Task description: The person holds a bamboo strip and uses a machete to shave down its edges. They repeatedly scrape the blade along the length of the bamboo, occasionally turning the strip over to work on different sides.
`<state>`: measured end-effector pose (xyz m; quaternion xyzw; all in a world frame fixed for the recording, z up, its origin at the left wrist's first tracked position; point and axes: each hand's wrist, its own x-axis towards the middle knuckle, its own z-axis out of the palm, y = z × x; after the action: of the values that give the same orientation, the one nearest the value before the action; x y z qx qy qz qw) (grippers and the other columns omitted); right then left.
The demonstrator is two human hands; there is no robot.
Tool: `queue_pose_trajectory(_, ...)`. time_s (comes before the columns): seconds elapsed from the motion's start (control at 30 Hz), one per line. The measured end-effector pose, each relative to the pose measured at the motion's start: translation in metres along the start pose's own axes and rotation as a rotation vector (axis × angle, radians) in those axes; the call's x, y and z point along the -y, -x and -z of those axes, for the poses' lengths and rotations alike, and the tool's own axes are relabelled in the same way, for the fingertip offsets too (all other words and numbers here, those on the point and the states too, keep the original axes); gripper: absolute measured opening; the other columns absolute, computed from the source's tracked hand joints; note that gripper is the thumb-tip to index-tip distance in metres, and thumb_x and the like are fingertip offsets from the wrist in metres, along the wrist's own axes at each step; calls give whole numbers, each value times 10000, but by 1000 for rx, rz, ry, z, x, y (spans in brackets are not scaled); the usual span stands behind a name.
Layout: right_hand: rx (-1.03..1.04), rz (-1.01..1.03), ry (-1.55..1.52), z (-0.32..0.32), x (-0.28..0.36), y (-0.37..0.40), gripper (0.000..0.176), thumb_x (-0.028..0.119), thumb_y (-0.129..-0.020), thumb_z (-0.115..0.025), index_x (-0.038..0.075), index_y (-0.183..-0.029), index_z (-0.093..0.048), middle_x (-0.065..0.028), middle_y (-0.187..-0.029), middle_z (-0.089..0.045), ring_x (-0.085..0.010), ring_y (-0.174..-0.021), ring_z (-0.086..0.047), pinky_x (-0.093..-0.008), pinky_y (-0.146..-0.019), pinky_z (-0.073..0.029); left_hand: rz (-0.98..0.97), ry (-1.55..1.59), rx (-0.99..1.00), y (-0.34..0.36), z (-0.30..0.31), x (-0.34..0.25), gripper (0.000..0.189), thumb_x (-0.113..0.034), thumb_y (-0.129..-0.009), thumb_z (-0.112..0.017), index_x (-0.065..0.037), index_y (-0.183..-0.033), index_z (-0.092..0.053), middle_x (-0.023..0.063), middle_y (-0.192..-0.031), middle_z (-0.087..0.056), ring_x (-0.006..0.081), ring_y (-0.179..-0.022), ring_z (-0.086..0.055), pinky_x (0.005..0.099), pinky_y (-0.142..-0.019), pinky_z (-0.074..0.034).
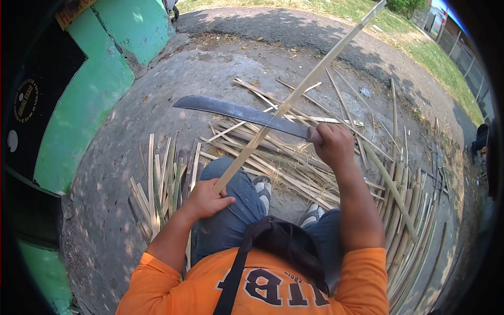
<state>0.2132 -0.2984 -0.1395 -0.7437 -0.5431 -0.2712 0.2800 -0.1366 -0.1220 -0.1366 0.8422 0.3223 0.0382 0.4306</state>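
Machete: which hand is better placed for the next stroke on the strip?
Right, I'd judge: the right hand grips the machete by its handle, blade across the bamboo strip, while the left hand holds the strip's near end.

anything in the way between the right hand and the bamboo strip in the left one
Only the machete that the right hand holds: its blade crosses the bamboo strip above the left hand. Nothing else visible stands between; the loose strips lie lower, on the ground.

Pale strip (pixel 315 74), slants near left to far right | machete (pixel 231 108), dark blade, tip left, crosses strip, apparently touching
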Motion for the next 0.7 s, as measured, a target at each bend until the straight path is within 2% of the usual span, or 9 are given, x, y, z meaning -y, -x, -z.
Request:
queue_pose_trajectory(0.13,106,178,-18,-4,26,-1,136,188,-773,-736,154,-797,-606,-46,-734,-650,-277,-714,-665,-399,-728,-507,9,-10,-1,0,0,-1,360,-282,-774,-914,-71,-804,-624,11,-670,-592,107,-623,-535,306,-577,-452)
queue_pose_trajectory(0.23,113,193,18,-4,35,-2,132,193,-792,-725,139,-798,-604,-63,-737,-655,-297,-721,-666,-425,-728,-511,15,-46,8,-2,0,5,362,-283,-773,-915,-70,-798,-622,13,-673,-594,106,-623,-535,306,-580,-452)
queue_pose_trajectory(0.33,-33,-17,0,-6,9,-4,134,192,-795,-729,123,-810,-614,-84,-747,-664,-324,-723,-666,-455,-731,-515,2,1,-3,2,0,7,358,-277,-772,-916,-72,-795,-624,14,-679,-599,104,-623,-537,306,-582,-453)
queue_pose_trajectory(0.37,31,-148,32,0,4,-3,141,187,-790,-735,111,-819,-621,-99,-759,-672,-343,-726,-667,-476,-735,-517,-3,-4,-9,1,0,7,358,-275,-771,-917,-71,-794,-623,14,-680,-600,103,-624,-536,304,-583,-453)
queue_pose_trajectory(0.53,-16,-48,8,-1,6,1,173,203,-770,-758,123,-834,-619,-81,-742,-664,-331,-729,-675,-461,-726,-513,-18,29,-8,-1,0,6,361,-271,-767,-922,-70,-793,-623,12,-685,-601,100,-628,-535,302,-590,-460)
queue_pose_trajectory(0.7,92,183,14,3,39,-4,148,199,-786,-728,148,-800,-590,-52,-691,-625,-278,-689,-665,-421,-697,-494,28,-5,0,-2,-1,2,362,-269,-768,-923,-69,-793,-623,6,-687,-595,103,-631,-532,300,-593,-462)
